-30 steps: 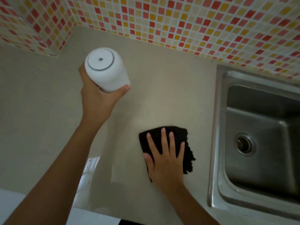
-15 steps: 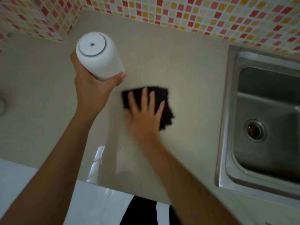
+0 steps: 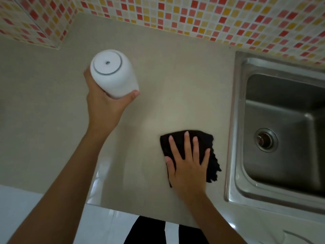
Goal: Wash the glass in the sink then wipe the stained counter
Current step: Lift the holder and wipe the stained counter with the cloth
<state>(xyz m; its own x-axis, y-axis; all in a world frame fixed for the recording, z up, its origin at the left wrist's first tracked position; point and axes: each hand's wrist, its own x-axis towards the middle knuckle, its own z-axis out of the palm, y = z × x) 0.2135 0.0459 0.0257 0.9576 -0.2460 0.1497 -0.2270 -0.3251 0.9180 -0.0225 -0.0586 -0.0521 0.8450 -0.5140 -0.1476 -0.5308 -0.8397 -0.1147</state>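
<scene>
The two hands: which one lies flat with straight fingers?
The right hand, pressing the black cloth onto the counter beside the sink. The left hand curls round the white cup.

Bare counter (image 3: 184, 81) between raised cup (image 3: 112, 74) and sink (image 3: 233, 120).

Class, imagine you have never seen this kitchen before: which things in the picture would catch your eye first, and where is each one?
Likely first, the white glass, gripped by the left hand and held up over the beige counter, left of centre. Next, the black cloth under the flat right hand, near the counter's front edge beside the steel sink. The red and yellow mosaic wall runs across the top.
</scene>
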